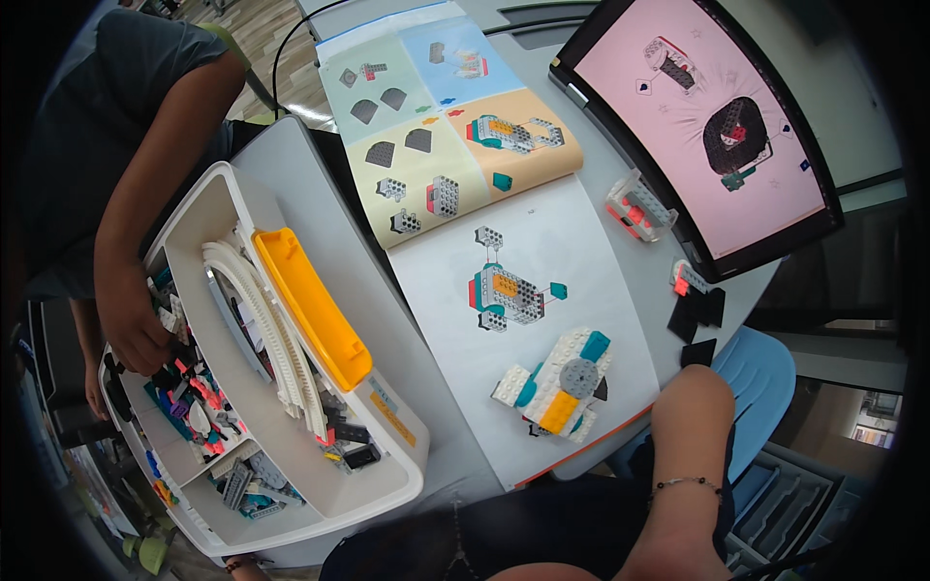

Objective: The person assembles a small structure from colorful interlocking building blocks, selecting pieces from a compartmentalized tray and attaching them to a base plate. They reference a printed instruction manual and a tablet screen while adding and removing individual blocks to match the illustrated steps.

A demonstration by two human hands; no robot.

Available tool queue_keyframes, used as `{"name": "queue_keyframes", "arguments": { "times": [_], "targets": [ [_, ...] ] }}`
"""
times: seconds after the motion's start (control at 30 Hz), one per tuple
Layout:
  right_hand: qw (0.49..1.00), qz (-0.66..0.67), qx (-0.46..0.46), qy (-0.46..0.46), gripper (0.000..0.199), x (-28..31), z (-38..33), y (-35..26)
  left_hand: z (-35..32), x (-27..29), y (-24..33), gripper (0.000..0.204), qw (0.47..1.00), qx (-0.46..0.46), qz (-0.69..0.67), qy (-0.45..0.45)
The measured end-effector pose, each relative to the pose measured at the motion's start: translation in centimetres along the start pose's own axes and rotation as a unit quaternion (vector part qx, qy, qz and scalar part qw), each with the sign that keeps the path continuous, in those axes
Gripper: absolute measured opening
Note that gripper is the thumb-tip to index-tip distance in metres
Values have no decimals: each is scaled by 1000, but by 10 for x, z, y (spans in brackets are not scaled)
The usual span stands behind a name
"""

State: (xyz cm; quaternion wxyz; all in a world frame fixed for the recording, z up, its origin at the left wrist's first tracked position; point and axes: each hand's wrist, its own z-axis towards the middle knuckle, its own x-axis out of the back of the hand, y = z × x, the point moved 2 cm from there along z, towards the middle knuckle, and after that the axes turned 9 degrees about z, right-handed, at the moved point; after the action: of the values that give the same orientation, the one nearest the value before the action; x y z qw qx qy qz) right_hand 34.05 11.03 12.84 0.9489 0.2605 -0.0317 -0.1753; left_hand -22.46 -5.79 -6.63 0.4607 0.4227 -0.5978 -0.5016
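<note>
My right forearm is bent up at the table's front right, with a beaded bracelet round the wrist. Only the base of my right hand [668, 557] shows at the lower edge, its fingers hidden. My left hand is not visible; a strip of bare skin shows at the bottom middle. Nearest to my right arm, a brick-built model [562, 382] in white, teal, yellow and grey lies on the open instruction booklet [441, 320]. The booklet's pages show coloured building steps.
On the left, a co-worker's hand [140, 339] reaches into a white sorting bin [392, 465] of loose bricks with a yellow tray [315, 310]. A laptop [712, 126] stands at the back right. Before it sit a clear-and-red block [639, 208] and black pieces [696, 315].
</note>
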Motion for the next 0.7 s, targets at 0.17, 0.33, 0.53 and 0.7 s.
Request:
{"name": "queue_keyframes", "arguments": {
  "times": [0.17, 0.33, 0.53, 0.7],
  "targets": [
    [1000, 18, -6, -4, 20, 1, 1, 1, -3, 10, -3, 37, 1000, 4, -6, 5],
    [999, 34, -17, -10, 18, 3, 1, 8, -3, 24, 1, 36, 1000, 2, -17, -4],
    [997, 68, -25, -23, 16, 8, 2, 12, -8, 50, 1, 36, 999, -2, -36, -14],
    [992, 99, -31, -66, 14, 12, 9, 14, -3, 56, 0, 35, 998, -2, -51, -39]
  ]
}}
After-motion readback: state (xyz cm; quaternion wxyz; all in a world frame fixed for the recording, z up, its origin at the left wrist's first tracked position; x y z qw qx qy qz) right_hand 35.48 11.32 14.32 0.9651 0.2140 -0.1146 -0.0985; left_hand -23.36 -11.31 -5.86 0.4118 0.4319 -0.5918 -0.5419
